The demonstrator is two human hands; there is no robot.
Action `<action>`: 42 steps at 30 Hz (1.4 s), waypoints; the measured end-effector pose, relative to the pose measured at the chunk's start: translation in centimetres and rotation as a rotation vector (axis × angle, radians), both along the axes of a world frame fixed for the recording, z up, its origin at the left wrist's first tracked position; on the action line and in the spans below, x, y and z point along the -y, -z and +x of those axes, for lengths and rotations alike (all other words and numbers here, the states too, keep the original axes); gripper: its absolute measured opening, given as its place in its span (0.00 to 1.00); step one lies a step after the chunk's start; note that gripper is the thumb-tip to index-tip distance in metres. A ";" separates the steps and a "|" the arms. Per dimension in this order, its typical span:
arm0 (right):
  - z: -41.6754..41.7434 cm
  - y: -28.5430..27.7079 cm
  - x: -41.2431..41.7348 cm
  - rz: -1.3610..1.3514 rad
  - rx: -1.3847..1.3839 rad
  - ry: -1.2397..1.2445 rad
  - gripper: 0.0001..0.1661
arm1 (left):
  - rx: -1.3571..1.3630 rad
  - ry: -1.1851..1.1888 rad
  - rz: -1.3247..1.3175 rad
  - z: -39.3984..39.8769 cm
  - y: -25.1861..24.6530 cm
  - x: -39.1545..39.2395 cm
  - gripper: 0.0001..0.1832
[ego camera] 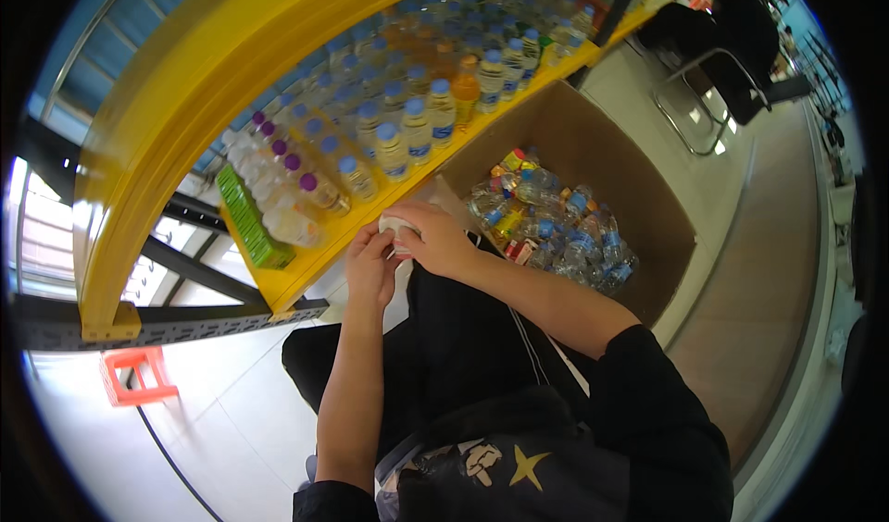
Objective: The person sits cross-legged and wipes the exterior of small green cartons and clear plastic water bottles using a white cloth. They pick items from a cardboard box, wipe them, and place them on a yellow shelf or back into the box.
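Both hands meet over my lap at the front edge of a yellow metal shelf (410, 192). A small whitish item (398, 228) with some pink or red at its lower side is held between them; its kind cannot be told. My right hand (432, 236) wraps it from the right, fingers partly hiding it. The thumb and fingers of my left hand (373, 257) pinch its left side. On the shelf beyond stand rows of blue-capped water bottles (392, 153), purple-capped bottles (326, 192), an orange drink bottle (465, 91), white bottles (288, 222) and a row of green cartons (253, 223).
A deep cardboard box (642, 244) to the right holds many plastic bottles (583, 237). A yellow beam (139, 133) arches above the shelf's left side. A red plastic stool (141, 376) stands at lower left, a black chair (736, 71) at upper right.
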State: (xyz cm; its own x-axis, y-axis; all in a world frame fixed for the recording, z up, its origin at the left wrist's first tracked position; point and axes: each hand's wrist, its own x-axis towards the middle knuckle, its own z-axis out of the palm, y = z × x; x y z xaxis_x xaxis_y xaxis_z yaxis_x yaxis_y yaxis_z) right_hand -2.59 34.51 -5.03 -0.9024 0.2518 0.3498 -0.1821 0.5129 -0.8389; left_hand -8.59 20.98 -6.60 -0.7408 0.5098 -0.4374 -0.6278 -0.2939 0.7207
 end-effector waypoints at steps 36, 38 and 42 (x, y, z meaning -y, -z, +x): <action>15.0 16.0 -9.4 -0.734 0.441 0.781 0.28 | -1.120 0.671 -0.685 9.4 9.4 -18.5 0.08; 15.0 16.3 -10.1 -0.896 0.463 0.751 0.27 | -1.214 0.708 -0.598 8.9 10.5 -18.9 0.10; 13.9 16.6 -11.5 -1.447 0.280 0.774 0.25 | -1.245 0.844 -0.580 8.1 12.6 -19.7 0.09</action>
